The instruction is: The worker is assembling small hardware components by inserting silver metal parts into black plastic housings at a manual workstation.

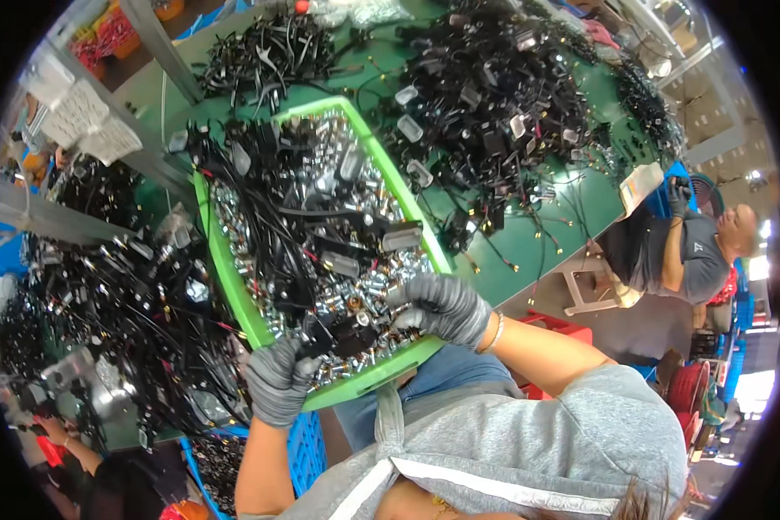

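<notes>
A green tray (pixel 227 273) stands in front of me, filled with small silver metal fittings (pixel 338 373) and black cables (pixel 290 234) with dark moulded ends. At its near left corner my left hand (pixel 282 381), in a grey glove, is closed on a black cable part (pixel 325 336). My right hand (pixel 451 309), also gloved, is above the near right of the tray. Its fingers are curled together among the fittings; whatever they pinch is too small to make out. Clear plastic-looking pieces (pixel 401 238) lie on the cables.
Piles of black cables (pixel 494 95) spread over the green table (pixel 529 260) beyond and right of the tray; another heap (pixel 147 303) lies left. Metal posts (pixel 160 52) rise at the left. A seated person (pixel 667 251) is at the right. A blue crate (pixel 308 446) stands below the table edge.
</notes>
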Demonstrator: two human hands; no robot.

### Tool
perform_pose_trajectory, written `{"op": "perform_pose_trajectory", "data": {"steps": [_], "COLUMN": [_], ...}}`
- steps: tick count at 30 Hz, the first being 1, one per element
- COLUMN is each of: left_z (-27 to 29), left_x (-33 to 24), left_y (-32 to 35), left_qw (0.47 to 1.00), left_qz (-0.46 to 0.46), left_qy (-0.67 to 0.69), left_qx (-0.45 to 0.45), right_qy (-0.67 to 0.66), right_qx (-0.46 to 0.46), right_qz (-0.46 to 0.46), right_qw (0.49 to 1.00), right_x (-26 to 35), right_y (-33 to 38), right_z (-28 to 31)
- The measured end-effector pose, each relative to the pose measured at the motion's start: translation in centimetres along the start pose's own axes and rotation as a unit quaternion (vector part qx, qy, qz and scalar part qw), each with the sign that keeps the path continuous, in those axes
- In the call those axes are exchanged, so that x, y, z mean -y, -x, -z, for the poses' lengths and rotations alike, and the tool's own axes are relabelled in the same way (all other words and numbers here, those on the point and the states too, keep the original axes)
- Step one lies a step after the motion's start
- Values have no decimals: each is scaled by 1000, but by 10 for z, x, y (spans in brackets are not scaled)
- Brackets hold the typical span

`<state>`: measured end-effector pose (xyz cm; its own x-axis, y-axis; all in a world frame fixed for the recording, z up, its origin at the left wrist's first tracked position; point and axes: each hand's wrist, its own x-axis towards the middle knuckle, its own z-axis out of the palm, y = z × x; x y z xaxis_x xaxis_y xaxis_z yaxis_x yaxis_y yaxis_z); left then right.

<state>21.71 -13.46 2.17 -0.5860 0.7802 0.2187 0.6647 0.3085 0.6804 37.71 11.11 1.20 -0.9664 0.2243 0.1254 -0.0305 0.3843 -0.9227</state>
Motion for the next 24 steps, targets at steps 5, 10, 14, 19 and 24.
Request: {"op": "perform_pose_trajectory", "data": {"steps": [5, 10, 14, 19, 24], "left_z": [-13, -28, -26, -43, -44], "left_x": [15, 21, 19, -25, -46], "left_y": [23, 36, 29, 32, 32], "left_qw": [998, 979, 991, 992, 988], "left_qz": [-12, 46, 69, 90, 138], "left_qy": [25, 153, 69, -28, -55], "left_qx": [-63, -125, -93, -86, -41], "right_qy": [-216, -89, -175, -214, -246], "right_qx": [-43, -70, -81, -95, -107], "right_qz": [-25, 30, 40, 30, 99], "right_qw": [975, 993, 980, 972, 958], "right_x": [1, -7, -3, -13, -24], "right_y": [12, 15, 21, 11, 6], "right_z": [0, 0, -3, -1, -6]}}
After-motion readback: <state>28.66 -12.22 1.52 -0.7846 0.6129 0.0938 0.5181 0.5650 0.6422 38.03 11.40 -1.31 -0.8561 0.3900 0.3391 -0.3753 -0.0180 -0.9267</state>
